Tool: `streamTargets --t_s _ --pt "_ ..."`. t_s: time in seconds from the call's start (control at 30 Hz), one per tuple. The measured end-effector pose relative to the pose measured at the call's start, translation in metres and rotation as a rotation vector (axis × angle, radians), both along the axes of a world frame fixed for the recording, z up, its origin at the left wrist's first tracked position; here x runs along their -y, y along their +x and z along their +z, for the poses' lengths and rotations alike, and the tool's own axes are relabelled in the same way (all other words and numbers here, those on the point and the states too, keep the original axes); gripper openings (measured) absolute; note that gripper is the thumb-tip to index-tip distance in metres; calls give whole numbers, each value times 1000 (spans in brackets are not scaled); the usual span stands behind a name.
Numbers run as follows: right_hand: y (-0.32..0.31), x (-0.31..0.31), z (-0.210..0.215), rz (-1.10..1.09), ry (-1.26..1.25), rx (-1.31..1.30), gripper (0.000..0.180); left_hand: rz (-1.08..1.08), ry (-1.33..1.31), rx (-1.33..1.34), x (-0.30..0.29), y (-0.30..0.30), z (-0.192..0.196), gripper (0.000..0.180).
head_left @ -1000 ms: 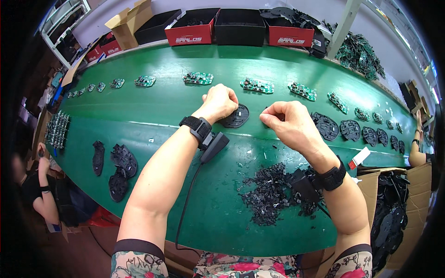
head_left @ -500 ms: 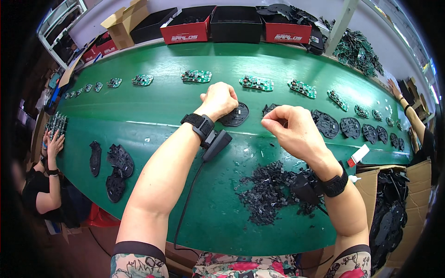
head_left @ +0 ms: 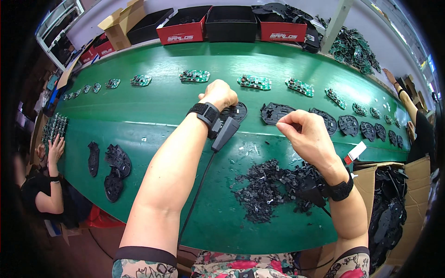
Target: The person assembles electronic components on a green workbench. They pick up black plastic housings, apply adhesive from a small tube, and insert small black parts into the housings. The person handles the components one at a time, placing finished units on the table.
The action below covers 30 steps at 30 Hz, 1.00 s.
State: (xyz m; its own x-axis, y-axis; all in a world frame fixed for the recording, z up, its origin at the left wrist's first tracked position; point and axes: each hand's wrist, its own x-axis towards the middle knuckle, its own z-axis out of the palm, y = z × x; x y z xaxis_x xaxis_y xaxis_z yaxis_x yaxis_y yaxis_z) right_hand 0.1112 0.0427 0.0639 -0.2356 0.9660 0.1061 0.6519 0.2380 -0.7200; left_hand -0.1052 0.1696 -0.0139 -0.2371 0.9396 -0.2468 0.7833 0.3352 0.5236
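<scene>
My left hand [head_left: 221, 94] is closed, knuckles up, over the left end of a black plastic mouse base [head_left: 239, 111]. It covers part of that base, and its fingertips are hidden. My right hand [head_left: 307, 137] pinches thumb and forefinger together just beside the near right edge of another black mouse base [head_left: 275, 113]. Anything within the pinch is too small to make out. Black straps circle both wrists, and a dark device [head_left: 225, 134] with a cable hangs at the left one. Below my right hand lies a pile of small black plastic parts [head_left: 262, 192].
Green circuit boards [head_left: 254, 82] form a row along the green bench. More black bases [head_left: 348, 126] line up at right; loose ones [head_left: 118, 160] lie at left. A carton [head_left: 412, 204] of black shells stands at right. Co-workers' hands [head_left: 56, 148] show at both sides.
My right hand has drawn back to the right and toward me, uncovering more of the base beside it. My left hand stays over its base, its wrist and forearm shifted slightly right.
</scene>
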Motion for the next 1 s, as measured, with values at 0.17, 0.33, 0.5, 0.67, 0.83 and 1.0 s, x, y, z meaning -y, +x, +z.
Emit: streamTargets --t_s 0.17,0.33,0.5,0.67,0.83,1.0 --pt "19 8 1 -27 35 32 16 -5 33 37 -6 -2 -5 21" --pt "37 14 12 -117 47 48 15 -151 73 173 9 -18 4 22" --pt "67 17 2 -124 135 265 13 -271 390 262 59 -37 38 22" --pt "77 12 -22 -157 -12 438 9 -235 529 427 160 -59 68 13" --pt "79 2 -43 -61 -60 479 9 -81 696 302 258 -105 59 5" --pt "83 8 -62 99 257 562 1 280 709 258 332 -163 28 7"
